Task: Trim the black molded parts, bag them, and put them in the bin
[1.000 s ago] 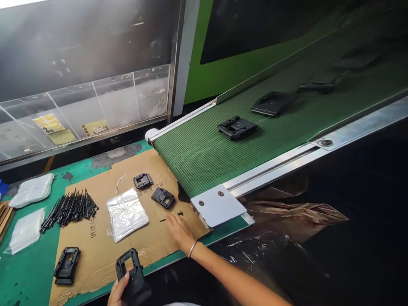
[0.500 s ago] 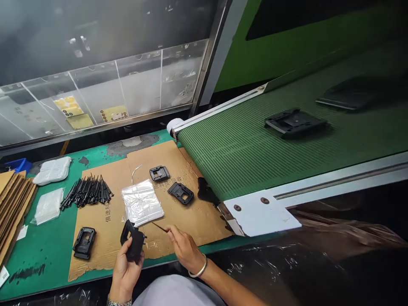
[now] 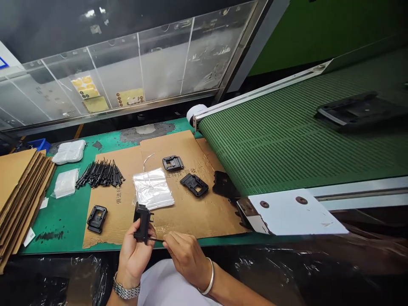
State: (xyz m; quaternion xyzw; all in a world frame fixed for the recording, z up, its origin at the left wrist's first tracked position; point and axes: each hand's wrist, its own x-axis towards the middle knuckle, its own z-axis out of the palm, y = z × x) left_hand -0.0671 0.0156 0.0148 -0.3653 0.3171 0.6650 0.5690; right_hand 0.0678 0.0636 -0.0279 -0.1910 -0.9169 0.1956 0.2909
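My left hand (image 3: 135,253) is closed round a black plastic frame part (image 3: 142,222), held upright above the table's near edge. My right hand (image 3: 183,256) pinches a thin black pin (image 3: 155,240) whose tip touches the side of that part. On the brown cardboard sheet (image 3: 197,216) in front lie a stack of clear plastic bags (image 3: 153,193), two small black parts (image 3: 172,162) (image 3: 194,185), a third black part (image 3: 225,184) at the belt's end, and another black frame (image 3: 97,218) to the left. A pile of black pins (image 3: 100,174) lies further left.
A green conveyor belt (image 3: 287,140) slopes up to the right with a black part (image 3: 357,111) on it. Its white end plate (image 3: 293,210) juts over the table. Flat cardboard stacks (image 3: 19,191) and white bags (image 3: 68,151) lie left. Clear bins (image 3: 127,80) stand behind.
My right hand picked a pin off the cardboard and brought it to the black frame. My left hand raised the frame. The view swung left and down.
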